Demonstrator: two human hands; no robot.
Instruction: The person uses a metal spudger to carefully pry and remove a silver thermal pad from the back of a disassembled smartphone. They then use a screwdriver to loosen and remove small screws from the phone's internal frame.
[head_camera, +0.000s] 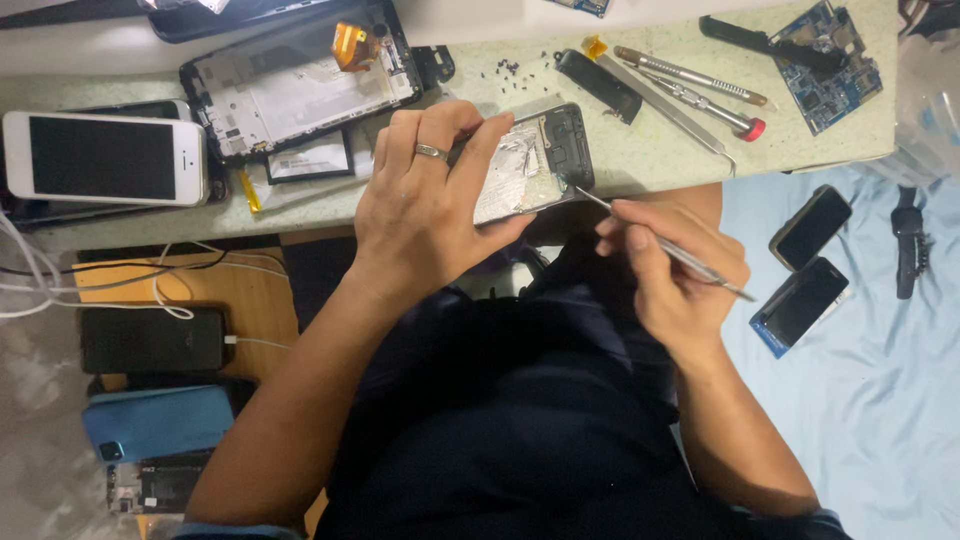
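Left hand (430, 205) grip clamped round opened phone (535, 160) over tabletop (640, 150) edge; right hand (675, 265) grip pinching thin metal tool (665, 245), tip touching phone at 5 o'clock corner; white phone (105, 158) at 9 o'clock, screwdrivers (700, 85) at 2 o'clock

Two hands (430, 200) (670, 265) — two circuit boards (830, 70) (585, 5) — two screwdrivers (690, 75) (715, 110)

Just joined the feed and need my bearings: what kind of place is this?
Most likely a phone repair bench. The left hand holds an opened phone, the right hand a thin metal tool, and a bare circuit board lies on the worktop.
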